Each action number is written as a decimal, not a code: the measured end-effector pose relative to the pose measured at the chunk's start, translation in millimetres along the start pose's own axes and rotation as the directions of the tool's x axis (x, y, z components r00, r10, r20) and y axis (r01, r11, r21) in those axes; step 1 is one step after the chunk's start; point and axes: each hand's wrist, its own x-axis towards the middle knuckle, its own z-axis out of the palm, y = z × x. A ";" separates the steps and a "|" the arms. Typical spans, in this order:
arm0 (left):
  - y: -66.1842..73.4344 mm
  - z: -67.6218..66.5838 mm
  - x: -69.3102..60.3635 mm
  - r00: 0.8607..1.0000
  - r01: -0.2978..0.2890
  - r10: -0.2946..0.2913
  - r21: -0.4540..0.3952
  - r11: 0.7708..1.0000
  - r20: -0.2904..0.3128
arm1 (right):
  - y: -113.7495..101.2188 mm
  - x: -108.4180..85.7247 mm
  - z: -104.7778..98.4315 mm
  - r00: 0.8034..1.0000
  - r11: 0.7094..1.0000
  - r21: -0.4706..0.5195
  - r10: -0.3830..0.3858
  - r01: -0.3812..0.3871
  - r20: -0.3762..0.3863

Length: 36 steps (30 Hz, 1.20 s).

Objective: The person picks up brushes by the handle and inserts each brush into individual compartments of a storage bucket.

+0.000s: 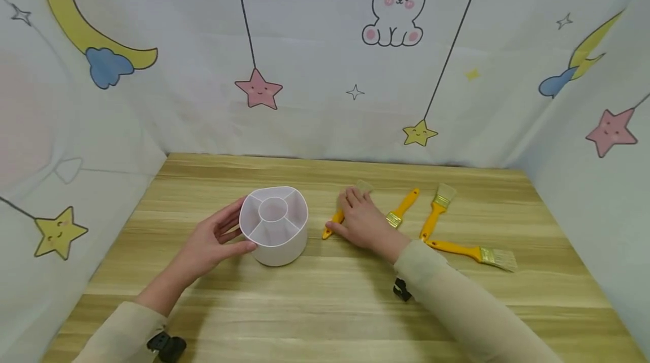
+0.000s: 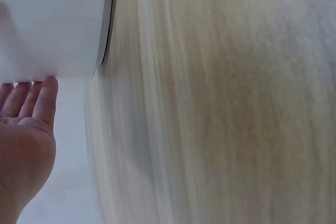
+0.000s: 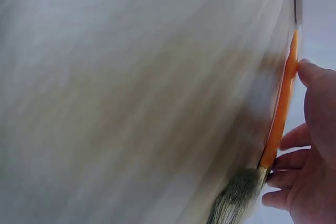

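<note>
A white round organizer [image 1: 279, 253] with divided compartments stands upright on the table. My left hand [image 1: 205, 244] rests against its left side, thumb near the front rim. The left wrist view shows straight fingers of the left hand [image 2: 26, 140] touching the organizer wall [image 2: 52, 30]. Over a brush with an orange handle [image 1: 333, 226], my right hand [image 1: 365, 222] hides its middle. In the right wrist view, the thumb and curled fingers of the right hand [image 3: 310, 156] grip along the orange handle [image 3: 283, 100], with the bristles [image 3: 236, 195] pointing down in the picture.
Three more orange-handled brushes lie right of my right hand: one partly behind it [image 1: 408, 200], one slanting [image 1: 433, 221] and one lying nearly sideways [image 1: 457, 248]. The wooden table [image 1: 315, 318] is bordered by printed white cloth [image 1: 325, 126] at the back and sides.
</note>
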 end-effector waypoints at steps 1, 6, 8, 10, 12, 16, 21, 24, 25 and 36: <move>0.0 0.2 0.3 1.000 0.002 -0.002 -0.002 1.000 0.001 | 1.0 -0.2 0.1 1.000 1.000 0.000 -0.007 0.007 0.008; 0.4 0.4 0.1 1.000 -0.003 0.003 -0.004 1.000 0.004 | 13.4 -3.8 -5.1 0.995 0.996 0.070 -0.067 0.061 0.074; 0.5 0.1 0.0 1.000 -0.006 0.006 -0.004 1.000 0.001 | 20.8 -4.0 -7.8 0.990 0.990 0.117 -0.097 0.085 0.099; 0.5 0.1 -0.1 1.000 -0.005 0.005 -0.007 1.000 -0.001 | 28.2 -4.4 -9.8 0.985 0.983 0.147 -0.126 0.108 0.119; 0.5 0.7 -0.1 1.000 -0.005 0.005 -0.006 1.000 -0.004 | 34.9 -4.4 -11.0 0.979 0.979 0.155 -0.156 0.135 0.132; 1.3 1.4 0.1 1.000 -0.005 0.005 0.000 1.000 -0.007 | 43.2 -5.4 -14.2 0.969 0.972 0.145 -0.204 0.183 0.141; 3.4 0.6 0.2 1.000 -0.005 0.005 -0.001 1.000 -0.008 | 44.4 -6.4 -18.3 0.973 0.971 0.157 -0.198 0.180 0.115; 2.8 2.1 0.4 1.000 -0.017 0.017 -0.006 1.000 -0.001 | 41.8 -10.1 -17.3 0.992 0.980 0.184 -0.091 0.074 0.085; 2.6 1.8 0.4 1.000 -0.025 0.025 -0.008 1.000 0.000 | 39.9 -10.9 -16.7 0.996 0.981 0.193 -0.046 0.032 0.072; 1.2 0.2 1.0 1.000 -0.011 0.011 -0.012 1.000 0.004 | 23.2 -12.2 -2.7 0.983 0.977 0.112 0.181 -0.180 0.006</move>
